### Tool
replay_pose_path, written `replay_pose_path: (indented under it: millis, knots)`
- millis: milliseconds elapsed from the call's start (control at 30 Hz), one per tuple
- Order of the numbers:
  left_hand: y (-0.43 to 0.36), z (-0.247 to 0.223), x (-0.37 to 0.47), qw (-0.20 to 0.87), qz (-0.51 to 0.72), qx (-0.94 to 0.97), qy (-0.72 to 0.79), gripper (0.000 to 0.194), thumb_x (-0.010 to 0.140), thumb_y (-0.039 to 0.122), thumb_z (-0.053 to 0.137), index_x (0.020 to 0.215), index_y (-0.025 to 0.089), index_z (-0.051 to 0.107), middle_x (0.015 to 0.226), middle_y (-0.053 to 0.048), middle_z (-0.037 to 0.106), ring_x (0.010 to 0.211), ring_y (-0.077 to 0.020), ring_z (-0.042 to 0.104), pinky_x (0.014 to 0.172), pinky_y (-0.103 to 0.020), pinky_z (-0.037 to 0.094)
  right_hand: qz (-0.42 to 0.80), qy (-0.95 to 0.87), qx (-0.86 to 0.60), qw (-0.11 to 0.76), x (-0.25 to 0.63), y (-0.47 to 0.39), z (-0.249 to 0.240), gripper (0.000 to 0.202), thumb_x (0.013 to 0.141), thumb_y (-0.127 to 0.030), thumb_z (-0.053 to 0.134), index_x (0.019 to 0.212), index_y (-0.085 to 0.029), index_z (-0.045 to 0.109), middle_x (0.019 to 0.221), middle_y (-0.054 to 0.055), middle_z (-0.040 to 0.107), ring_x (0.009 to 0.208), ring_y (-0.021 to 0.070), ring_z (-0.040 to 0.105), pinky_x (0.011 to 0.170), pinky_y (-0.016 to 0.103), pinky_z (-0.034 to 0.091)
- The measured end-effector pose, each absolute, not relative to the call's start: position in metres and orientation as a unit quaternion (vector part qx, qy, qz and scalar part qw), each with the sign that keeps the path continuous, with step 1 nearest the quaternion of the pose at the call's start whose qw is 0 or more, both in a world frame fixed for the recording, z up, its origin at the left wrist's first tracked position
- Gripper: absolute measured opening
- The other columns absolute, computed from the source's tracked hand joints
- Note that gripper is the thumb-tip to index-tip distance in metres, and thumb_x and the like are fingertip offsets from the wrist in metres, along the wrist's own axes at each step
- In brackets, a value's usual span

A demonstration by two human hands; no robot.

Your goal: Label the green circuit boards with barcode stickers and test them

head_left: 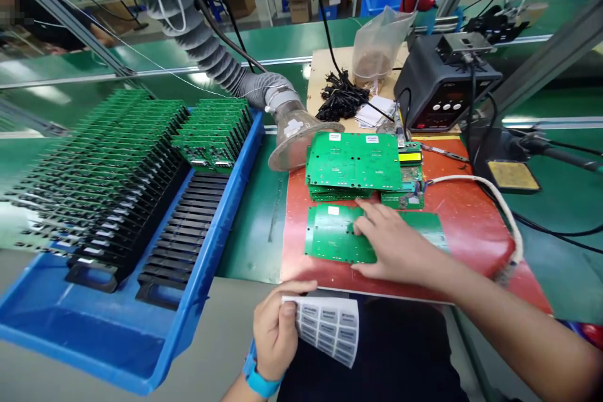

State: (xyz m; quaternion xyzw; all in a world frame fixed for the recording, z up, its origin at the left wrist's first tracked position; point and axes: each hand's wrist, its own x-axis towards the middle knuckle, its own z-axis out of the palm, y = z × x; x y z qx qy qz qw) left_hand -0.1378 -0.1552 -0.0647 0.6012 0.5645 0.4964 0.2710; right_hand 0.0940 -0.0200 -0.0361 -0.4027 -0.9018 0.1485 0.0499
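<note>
My left hand [277, 326] is closed on a sheet of printed labels [330, 330], held between thumb and fingers at the table's front edge. My right hand [389, 242] rests over a green circuit board [330, 239] lying flat on the red mat [294, 232]; its fingers are spread on the board. A white label [333, 210] shows on the upper left of that board. Behind it lies a stack of green boards [353, 163], the top one bearing two white labels. The middle of the front board is hidden under my right hand.
A blue bin [94, 339] on the left holds racks of upright boards [211, 132]. A fume hose nozzle [292, 132] hangs behind the stack. A soldering station [447, 85], cables and a sponge tray [512, 174] stand right. A person's arm shows far left.
</note>
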Motion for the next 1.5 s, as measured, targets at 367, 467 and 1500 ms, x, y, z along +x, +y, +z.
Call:
replay_pose_path:
  millis: [367, 467, 1500]
  knots:
    - [-0.202, -0.059, -0.167, 0.257, 0.548, 0.417, 0.678, 0.014, 0.075, 0.030, 0.070, 0.084, 0.021, 0.075, 0.077, -0.006, 0.073, 0.069, -0.0191, 0.069, 0.059, -0.024, 0.056, 0.096, -0.929, -0.355, 0.037, 0.006, -0.022, -0.025, 0.046, 0.065, -0.044, 0.067, 0.097, -0.013, 0.059, 0.112, 0.023, 0.054, 0.106, 0.0390, 0.050, 0.091, 0.051, 0.040]
    - [-0.201, -0.048, -0.165, 0.299, 0.565, 0.407, 0.653, 0.026, 0.066, 0.029, 0.079, 0.090, 0.020, 0.075, 0.086, -0.008, 0.072, 0.072, -0.0205, 0.069, 0.062, -0.026, 0.057, 0.108, -0.936, -0.334, 0.017, -0.051, -0.014, -0.027, 0.052, 0.061, -0.042, 0.072, 0.101, -0.011, 0.059, 0.109, 0.025, 0.057, 0.102, 0.0408, 0.052, 0.087, 0.054, 0.041]
    - [-0.119, -0.067, -0.128, 0.357, 0.479, 0.403, 0.694, 0.021, 0.073, 0.033, 0.068, 0.061, 0.016, 0.067, 0.055, 0.001, 0.062, 0.053, -0.0119, 0.055, 0.052, -0.020, 0.043, 0.534, -0.737, -0.401, 0.110, 0.040, -0.039, -0.028, 0.015, 0.079, -0.031, 0.063, 0.092, -0.022, 0.065, 0.082, 0.001, 0.064, 0.074, 0.0149, 0.060, 0.067, 0.027, 0.046]
